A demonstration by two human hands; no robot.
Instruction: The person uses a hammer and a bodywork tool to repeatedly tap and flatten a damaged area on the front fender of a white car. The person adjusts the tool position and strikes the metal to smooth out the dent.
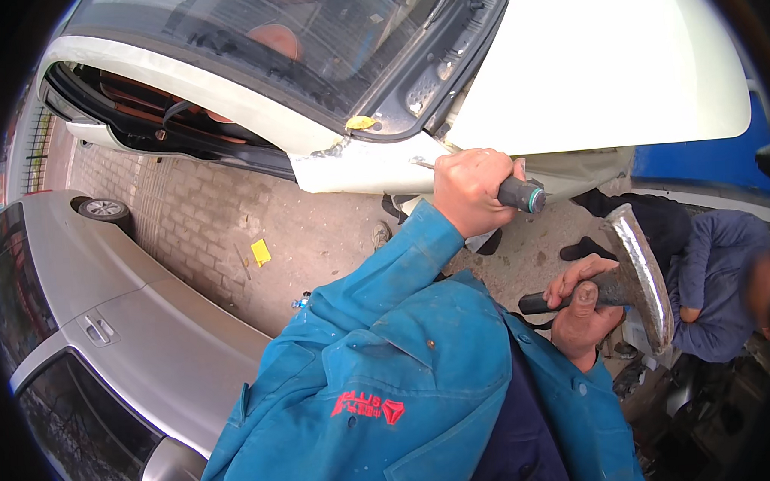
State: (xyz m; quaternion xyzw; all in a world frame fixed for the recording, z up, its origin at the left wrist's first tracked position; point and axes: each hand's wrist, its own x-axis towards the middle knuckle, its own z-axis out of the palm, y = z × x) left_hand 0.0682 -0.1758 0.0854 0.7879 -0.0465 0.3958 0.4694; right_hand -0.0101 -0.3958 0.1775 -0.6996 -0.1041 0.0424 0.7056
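Dark-handled tool (pixel 521 195) and hammer (pixel 643 279) in hand beside a white car (pixel 618 58) at 12 o'clock.
Left hand (pixel 473 188), at 2 o'clock, grips the tool; right hand (pixel 584 314), at 4, holds the hammer; silver car (pixel 138 281) at 8, another person (pixel 720 282) at 3.

Red lettering (pixel 356 404) borne in two rows on a teal jacket's (pixel 415 334) chest, a red triangular emblem (pixel 394 411) set beside it.

Paved ground (pixel 193 216), yellow scrap (pixel 261 252) on it
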